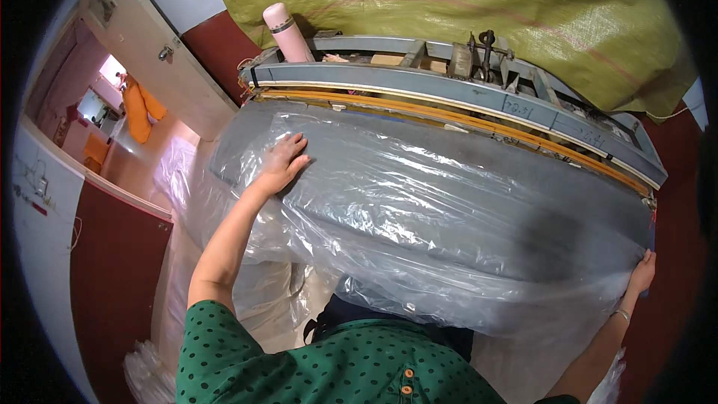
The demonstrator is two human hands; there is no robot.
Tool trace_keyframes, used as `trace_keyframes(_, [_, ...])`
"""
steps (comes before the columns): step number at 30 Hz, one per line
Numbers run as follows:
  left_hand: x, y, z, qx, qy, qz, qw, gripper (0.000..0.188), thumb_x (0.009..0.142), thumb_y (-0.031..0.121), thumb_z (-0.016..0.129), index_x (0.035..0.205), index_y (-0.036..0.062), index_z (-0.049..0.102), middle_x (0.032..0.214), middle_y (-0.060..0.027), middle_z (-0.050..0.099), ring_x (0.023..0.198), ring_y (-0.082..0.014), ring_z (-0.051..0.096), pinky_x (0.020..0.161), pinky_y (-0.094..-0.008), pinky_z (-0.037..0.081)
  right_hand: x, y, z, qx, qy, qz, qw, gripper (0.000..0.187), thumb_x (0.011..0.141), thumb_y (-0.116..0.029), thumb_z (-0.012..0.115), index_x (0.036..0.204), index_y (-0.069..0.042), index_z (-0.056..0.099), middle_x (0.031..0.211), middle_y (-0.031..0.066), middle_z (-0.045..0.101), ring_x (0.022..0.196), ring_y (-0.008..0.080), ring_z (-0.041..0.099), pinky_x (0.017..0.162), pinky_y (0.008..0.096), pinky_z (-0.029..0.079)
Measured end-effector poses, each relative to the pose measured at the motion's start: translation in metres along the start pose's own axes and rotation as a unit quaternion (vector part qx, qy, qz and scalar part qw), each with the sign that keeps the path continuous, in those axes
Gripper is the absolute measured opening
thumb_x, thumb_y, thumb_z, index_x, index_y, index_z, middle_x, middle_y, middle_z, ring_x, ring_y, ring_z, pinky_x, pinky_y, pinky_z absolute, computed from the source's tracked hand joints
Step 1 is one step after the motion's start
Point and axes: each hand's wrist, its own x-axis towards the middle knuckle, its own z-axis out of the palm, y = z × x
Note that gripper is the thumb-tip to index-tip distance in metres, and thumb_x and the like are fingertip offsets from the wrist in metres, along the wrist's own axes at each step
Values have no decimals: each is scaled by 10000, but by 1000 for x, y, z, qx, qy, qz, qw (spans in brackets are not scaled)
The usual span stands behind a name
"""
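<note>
A sheet of clear plastic (pixel 419 213) lies over a long grey work surface (pixel 486 142) in front of me. It wrinkles across the top and hangs down over the near edge. Toward the left end, my left hand (pixel 283 164) rests on the plastic with its fingers stretched out. My right hand (pixel 642 272) is closed around the sheet's edge at the far right corner, where the plastic is drawn fairly smooth. The tips of its fingers are partly hidden.
Behind the surface runs a grey metal frame (pixel 336 73) with orange bars (pixel 449 121) along it. A pink flask (pixel 290 36) stands at its left, a metal clamp (pixel 488 56) further right. An olive woven sheet (pixel 449 0) hangs behind. An open door (pixel 142 52) is at left; loose plastic (pixel 149 374) lies below.
</note>
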Motion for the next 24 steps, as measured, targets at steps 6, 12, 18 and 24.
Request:
trace_keyframes(6, [42, 77, 2, -82, 137, 126, 979, 165, 741, 160, 585, 697, 1, 568, 722, -136, 562, 719, -305, 527, 641, -366, 429, 5, 18, 1, 66, -1, 28, 997, 367, 879, -359, 387, 957, -29, 526, 865, 174, 579, 770, 313, 533, 683, 358, 413])
trace_keyframes(12, [62, 77, 26, -161, 69, -102, 979, 213, 705, 219, 640, 730, 17, 579, 633, -114, 544, 618, -283, 538, 559, -369, 416, 11, 53, -46, 512, -45, 134, 847, 391, 867, -314, 464, 1095, 1, 509, 1063, 67, 534, 943, 172, 487, 854, 273, 357])
trace_keyframes(18, [54, 73, 20, -176, 55, -65, 981, 198, 690, 206, 658, 802, 55, 594, 621, -75, 548, 604, -243, 553, 540, -352, 415, -15, 37, -135, 568, 42, 173, 803, 436, 849, -262, 505, 1201, -17, 420, 1196, 86, 439, 1098, 195, 402, 934, 330, 312])
trace_keyframes(24, [74, 76, 15, -72, 221, 149, 961, 122, 659, 123, 629, 661, 45, 536, 691, -95, 525, 678, -309, 511, 606, -348, 416, 14, 59, -94, 518, 22, 135, 844, 279, 840, -253, 531, 1007, -33, 569, 921, 38, 573, 832, 128, 518, 760, 264, 417])
